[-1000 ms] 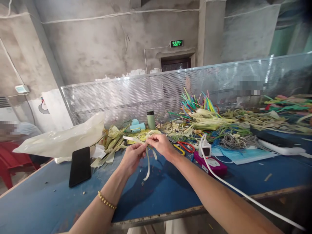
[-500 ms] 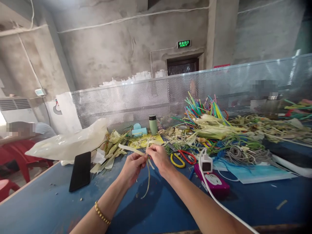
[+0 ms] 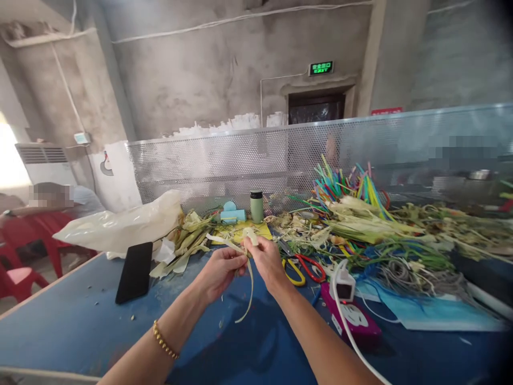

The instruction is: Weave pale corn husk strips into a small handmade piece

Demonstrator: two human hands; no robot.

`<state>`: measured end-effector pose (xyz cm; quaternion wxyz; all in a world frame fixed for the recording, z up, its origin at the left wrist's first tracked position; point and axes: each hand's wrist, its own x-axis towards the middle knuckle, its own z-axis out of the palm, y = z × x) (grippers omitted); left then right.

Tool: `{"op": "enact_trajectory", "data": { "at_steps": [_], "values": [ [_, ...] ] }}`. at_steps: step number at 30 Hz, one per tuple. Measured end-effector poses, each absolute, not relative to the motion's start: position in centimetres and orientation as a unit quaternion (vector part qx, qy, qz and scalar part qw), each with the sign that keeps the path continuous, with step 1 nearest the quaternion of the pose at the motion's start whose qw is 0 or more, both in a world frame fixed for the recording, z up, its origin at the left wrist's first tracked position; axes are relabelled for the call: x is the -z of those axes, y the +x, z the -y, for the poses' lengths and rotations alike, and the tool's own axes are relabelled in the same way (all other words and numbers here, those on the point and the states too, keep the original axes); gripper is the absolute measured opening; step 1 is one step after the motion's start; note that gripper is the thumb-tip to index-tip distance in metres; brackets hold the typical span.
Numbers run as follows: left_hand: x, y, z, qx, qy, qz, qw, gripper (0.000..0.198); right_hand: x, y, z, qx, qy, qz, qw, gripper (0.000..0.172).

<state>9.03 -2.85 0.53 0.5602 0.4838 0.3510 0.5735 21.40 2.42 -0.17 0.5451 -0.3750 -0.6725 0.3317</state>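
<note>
Pale strips of what looks like corn husk [image 3: 250, 291] are pinched between my two hands, above the blue table [image 3: 192, 342]. My left hand [image 3: 219, 271] is closed, thumb against forefinger, on the strips; one end sticks out to the upper left. My right hand [image 3: 264, 261] pinches them just beside it, with a wider pale piece showing above its fingertips. A thin end hangs down in a curve below the hands. The exact join between the strips is hidden by my fingers. Scissors [image 3: 306, 270] with red and yellow handles lie just right of my right hand.
A black phone [image 3: 134, 272] and a plastic bag [image 3: 124, 224] lie left. Behind the hands stand a green bottle [image 3: 256, 207] and a husk pile [image 3: 356, 219]. A purple power strip [image 3: 352, 321] with a white cable lies right. A person [image 3: 52, 195] sits far left.
The view has shifted, so the scene sits a little differently. Both hands stay together on the strips; a wider pale piece now shows above my right fingertips.
</note>
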Motion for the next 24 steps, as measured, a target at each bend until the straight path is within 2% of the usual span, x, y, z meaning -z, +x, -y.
{"op": "enact_trajectory", "data": {
  "at_steps": [3, 7, 14, 19, 24],
  "values": [
    [-0.6, 8.4, 2.7, -0.58, 0.495, -0.386, 0.52, 0.021, 0.1, 21.7, -2.5, -0.321, -0.358, 0.714, 0.509, 0.038],
    [-0.9, 7.6, 2.6, -0.545, 0.531, -0.427, 0.488, 0.015, 0.2, 21.9, -2.4, -0.358, -0.341, 0.726, 0.478, 0.03],
    [-0.2, 8.7, 0.6, -0.538, 0.54, -0.395, 0.512, 0.013, 0.6, 22.2, -2.8, -0.429, -0.353, 0.635, 0.537, 0.025],
    [1.6, 8.7, 0.2, -0.532, 0.539, -0.359, 0.545, 0.015, 1.2, 22.5, -3.1, -0.542, -0.337, 0.599, 0.483, 0.024],
    [2.7, 8.4, 0.5, -0.49, 0.536, -0.389, 0.567, 0.025, 1.5, 22.7, -3.6, -0.497, -0.377, 0.637, 0.454, 0.03]
  ]
}}
